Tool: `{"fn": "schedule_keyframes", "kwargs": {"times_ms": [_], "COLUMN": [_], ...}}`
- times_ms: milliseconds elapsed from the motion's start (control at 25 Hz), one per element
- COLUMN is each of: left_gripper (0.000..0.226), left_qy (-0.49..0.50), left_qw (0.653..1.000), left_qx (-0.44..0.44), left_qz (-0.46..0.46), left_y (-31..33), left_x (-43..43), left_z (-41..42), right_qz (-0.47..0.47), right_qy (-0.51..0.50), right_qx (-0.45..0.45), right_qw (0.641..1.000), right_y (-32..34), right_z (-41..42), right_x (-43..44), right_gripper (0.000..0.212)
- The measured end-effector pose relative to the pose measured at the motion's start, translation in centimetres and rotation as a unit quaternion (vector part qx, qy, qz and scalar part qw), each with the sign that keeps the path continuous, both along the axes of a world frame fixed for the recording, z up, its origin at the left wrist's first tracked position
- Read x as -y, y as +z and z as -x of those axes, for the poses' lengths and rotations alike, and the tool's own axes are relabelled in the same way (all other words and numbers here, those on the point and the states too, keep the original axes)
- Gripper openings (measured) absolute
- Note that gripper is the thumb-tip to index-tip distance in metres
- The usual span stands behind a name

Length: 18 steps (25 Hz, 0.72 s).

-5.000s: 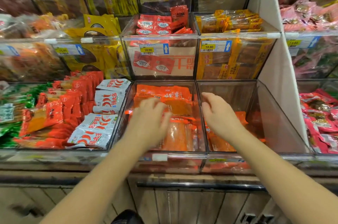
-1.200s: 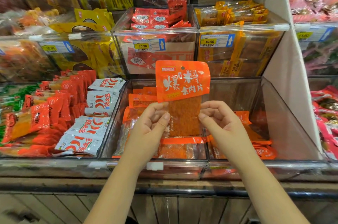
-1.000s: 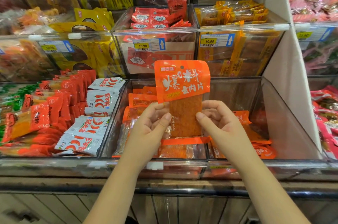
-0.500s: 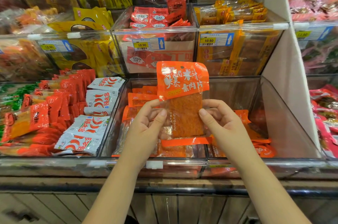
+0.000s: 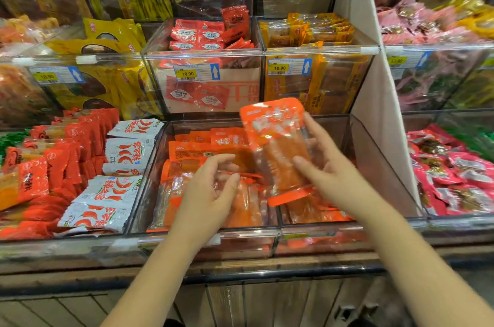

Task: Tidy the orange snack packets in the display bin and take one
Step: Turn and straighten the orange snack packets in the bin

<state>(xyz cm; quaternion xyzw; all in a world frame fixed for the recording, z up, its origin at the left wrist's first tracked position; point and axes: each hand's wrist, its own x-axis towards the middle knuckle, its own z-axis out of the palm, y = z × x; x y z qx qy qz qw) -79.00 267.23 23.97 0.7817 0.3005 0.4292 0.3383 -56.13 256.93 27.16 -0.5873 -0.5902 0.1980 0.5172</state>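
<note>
Shelving: tiers of clear bins (image 5: 203, 53) stepping up and back, packed with bagged snacks.
Price tags: yellow tags with blue arrows (image 5: 196, 73) on the bin fronts, reading 10.90.
Divider: a plain white panel (image 5: 374, 81) stands upright right of centre, splitting the rows.
Base: wood-plank cabinet (image 5: 267, 302) under a dark rail (image 5: 280, 272).
Light: even, warm, indoor.

Bright, even light; motion blur, wide-angle edge distortion.
</note>
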Motion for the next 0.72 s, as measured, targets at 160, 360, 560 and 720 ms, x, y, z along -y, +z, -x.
{"fn": "schedule_keyframes", "kwargs": {"times_ms": [160,360,560,720], "left_gripper": [0.049,0.109,0.125,0.126], "left_qy": [0.006,0.012,0.036,0.041], "left_qw": [0.967,0.913,0.914,0.918], "left_qx": [-0.174,-0.401,-0.393,-0.384], "left_qz": [-0.185,-0.080,-0.087,-0.086], "left_y": [1.4,1.3,-0.1,-0.4], "left_x": [3.4,6.6,6.2,6.2], "left_z": [-3.4,-8.6,-9.1,-9.2], "right_qz": [0.194,0.469,0.527,0.484], "right_qy": [-0.102,-0.098,-0.117,-0.119], "right_qx": [0.187,0.352,0.436,0.565], "right_qw": [0.957,0.804,0.720,0.657], "right_y": [1.1,-1.2,-2.4,-3.3], "right_z": [-7.9,-9.2,-7.1,-6.7], "right_x": [0.9,1.1,0.2,-0.8], "right_gripper": [0.075,0.080,0.062,0.052]}}
